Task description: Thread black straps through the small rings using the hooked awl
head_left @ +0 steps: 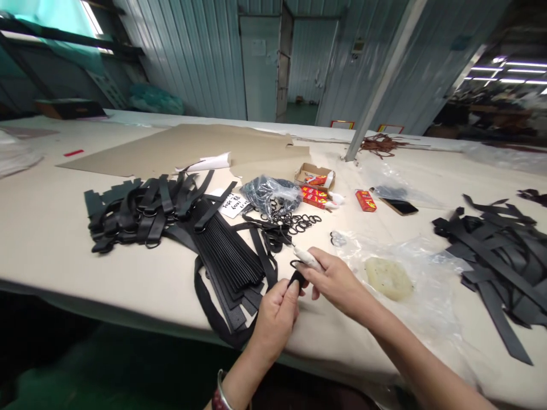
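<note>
My left hand (pixel 277 313) is closed on the end of a black strap (pixel 297 278) above the near part of the table. My right hand (pixel 335 280) grips a white-handled tool (pixel 308 259) whose thin dark tip points away and to the left. Its fingers also touch the strap end, where a black ring (pixel 296 263) shows; whether the ring is threaded on the strap, I cannot tell. Left of my hands lies a fanned stack of black straps (pixel 226 245). Loose black rings (pixel 301 222) are scattered just beyond the tool.
More black straps with rings (pixel 141 213) are heaped on the left, and another strap pile (pixel 499 256) lies far right. A yellowish block (pixel 388 278) rests on clear plastic. Red boxes (pixel 366 200), an open carton (pixel 314 171), a phone (pixel 399 206) and a post (pixel 380 85) stand beyond.
</note>
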Available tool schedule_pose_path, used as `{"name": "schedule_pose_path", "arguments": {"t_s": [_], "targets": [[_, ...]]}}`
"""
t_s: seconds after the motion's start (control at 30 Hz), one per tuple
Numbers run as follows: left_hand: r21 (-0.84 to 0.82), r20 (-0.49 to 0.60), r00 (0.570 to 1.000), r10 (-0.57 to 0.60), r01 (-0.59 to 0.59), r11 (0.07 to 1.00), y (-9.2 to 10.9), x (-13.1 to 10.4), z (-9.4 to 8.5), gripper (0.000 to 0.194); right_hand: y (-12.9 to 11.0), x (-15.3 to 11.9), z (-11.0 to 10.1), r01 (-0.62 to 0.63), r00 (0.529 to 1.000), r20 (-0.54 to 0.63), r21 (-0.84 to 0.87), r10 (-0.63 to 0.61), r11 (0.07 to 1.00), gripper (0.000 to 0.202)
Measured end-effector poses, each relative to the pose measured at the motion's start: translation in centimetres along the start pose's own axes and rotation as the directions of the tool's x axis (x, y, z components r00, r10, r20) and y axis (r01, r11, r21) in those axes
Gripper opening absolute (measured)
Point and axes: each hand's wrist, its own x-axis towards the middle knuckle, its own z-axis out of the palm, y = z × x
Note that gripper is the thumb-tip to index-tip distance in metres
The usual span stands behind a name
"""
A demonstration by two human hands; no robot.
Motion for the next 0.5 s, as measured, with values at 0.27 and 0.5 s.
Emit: {"name": "schedule_pose_path", "arguments": {"t_s": [0.27,0.5], "targets": [[0.078,0.025,0.998,0.049,-0.051,0.996,0.6,-0.6,0.0,0.034,2.0,-4.1,1.0,0.342,0.882,-0.169,-0.412,-0.44,0.844,0.014],[0.002,0.14,0.989,0.047,-0.048,0.999,0.4,-1.1,0.9,0.037,2.8,-6.1,0.7,0.44,0.752,-0.202,-0.555,-0.627,0.706,0.02]]}}
